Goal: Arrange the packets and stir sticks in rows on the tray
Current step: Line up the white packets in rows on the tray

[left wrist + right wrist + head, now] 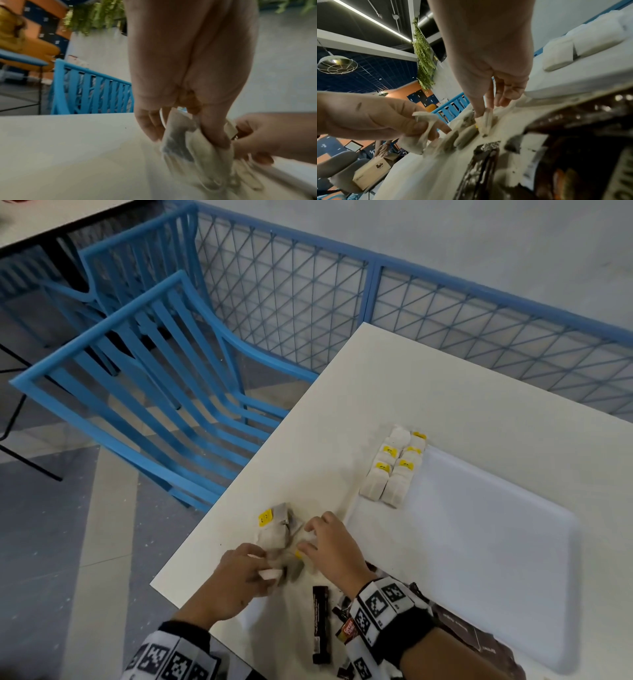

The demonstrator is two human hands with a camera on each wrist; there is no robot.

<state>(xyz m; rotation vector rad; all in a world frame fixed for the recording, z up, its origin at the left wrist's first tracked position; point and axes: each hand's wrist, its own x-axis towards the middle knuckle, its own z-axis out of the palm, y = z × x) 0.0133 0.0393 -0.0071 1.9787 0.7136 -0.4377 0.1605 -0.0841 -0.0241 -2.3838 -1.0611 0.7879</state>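
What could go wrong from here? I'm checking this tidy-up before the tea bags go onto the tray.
1. The left hand grips several soft white tea bags in one bunch; one may slip out or its tag string may tangle.
2. The loose pile of tea bags lies near the white table's edge, so a nudge from the right hand could push one off.
3. The two neat rows of yellow-tagged tea bags sit at the white plastic tray's rim and could be knocked askew.

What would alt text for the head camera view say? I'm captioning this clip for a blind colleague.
Two hands sort a loose heap of tea bags on a white table: the left hand pinches one bag, the right hand reaches into the heap. Two neat rows of tea bags lie along the left edge of a white tray, and dark packets lie near the right wrist.
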